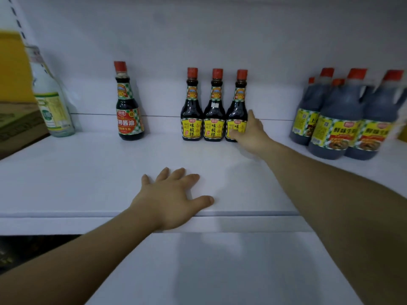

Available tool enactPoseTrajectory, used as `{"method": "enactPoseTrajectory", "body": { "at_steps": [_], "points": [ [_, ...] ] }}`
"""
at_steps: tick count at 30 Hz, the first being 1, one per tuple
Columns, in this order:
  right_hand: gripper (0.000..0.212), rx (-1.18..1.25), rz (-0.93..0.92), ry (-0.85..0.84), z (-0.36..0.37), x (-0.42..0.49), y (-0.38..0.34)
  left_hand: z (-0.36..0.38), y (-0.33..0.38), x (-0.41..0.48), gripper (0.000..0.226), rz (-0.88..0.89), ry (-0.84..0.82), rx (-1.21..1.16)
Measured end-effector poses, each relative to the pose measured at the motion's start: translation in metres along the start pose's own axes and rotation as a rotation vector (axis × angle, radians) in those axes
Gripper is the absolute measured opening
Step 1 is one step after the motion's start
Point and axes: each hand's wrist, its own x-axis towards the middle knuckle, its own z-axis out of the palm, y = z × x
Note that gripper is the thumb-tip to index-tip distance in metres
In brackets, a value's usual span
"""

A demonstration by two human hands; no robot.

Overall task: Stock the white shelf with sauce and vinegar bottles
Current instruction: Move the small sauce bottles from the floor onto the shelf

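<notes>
A single wide-angle view comes from the person's head, facing forward and tilted a little down into the white shelf (88,172). It is near enough that the shelf board fills the middle of the frame, with its front edge running across the lower half. Both forearms enter from the bottom corners, the left hand (169,199) close to the lens and the right hand (251,133) farther in, by the back wall. The yellow-labelled bottles (213,108) at the back are seen almost level. Toward the sides things bend and blur: a clear bottle (51,100) left, dark jugs (339,119) right.
</notes>
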Motion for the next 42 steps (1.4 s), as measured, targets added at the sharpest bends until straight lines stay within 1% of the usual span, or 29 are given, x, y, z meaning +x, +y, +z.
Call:
{"method": "enactPoseTrajectory", "body": {
  "at_steps": [2, 5, 9, 14, 21, 29, 37, 42],
  "points": [
    [0.083, -0.112, -0.002, -0.065, -0.006, -0.035, -0.009, -0.002, -0.002, 0.003, 0.072, 0.003, 0.017, -0.071],
    [0.081, -0.242, 0.012, -0.164, -0.016, -0.091, -0.026, -0.008, -0.003, -0.002, 0.070, 0.010, 0.029, -0.154],
    [0.078, -0.322, -0.052, -0.181, -0.031, -0.149, -0.060, -0.027, -0.005, -0.034, 0.071, 0.020, 0.043, -0.191],
    [0.074, -0.320, -0.139, -0.192, -0.037, -0.201, -0.111, -0.049, -0.026, -0.102, 0.074, -0.016, 0.059, -0.132],
    [0.073, -0.323, -0.319, -0.301, 0.008, -0.266, -0.186, -0.066, -0.081, -0.212, 0.073, -0.187, 0.091, -0.121],
    [0.072, -0.389, -0.575, -0.451, 0.072, -0.344, -0.257, -0.062, -0.128, -0.332, 0.074, -0.386, 0.094, -0.196],
    [0.074, -0.379, -0.749, -0.571, 0.121, -0.398, -0.294, -0.045, -0.150, -0.411, 0.074, -0.595, 0.114, -0.199],
    [0.074, -0.337, -0.804, -0.691, 0.153, -0.425, -0.309, -0.035, -0.152, -0.450, 0.071, -0.724, 0.145, -0.198]
  ]
}}
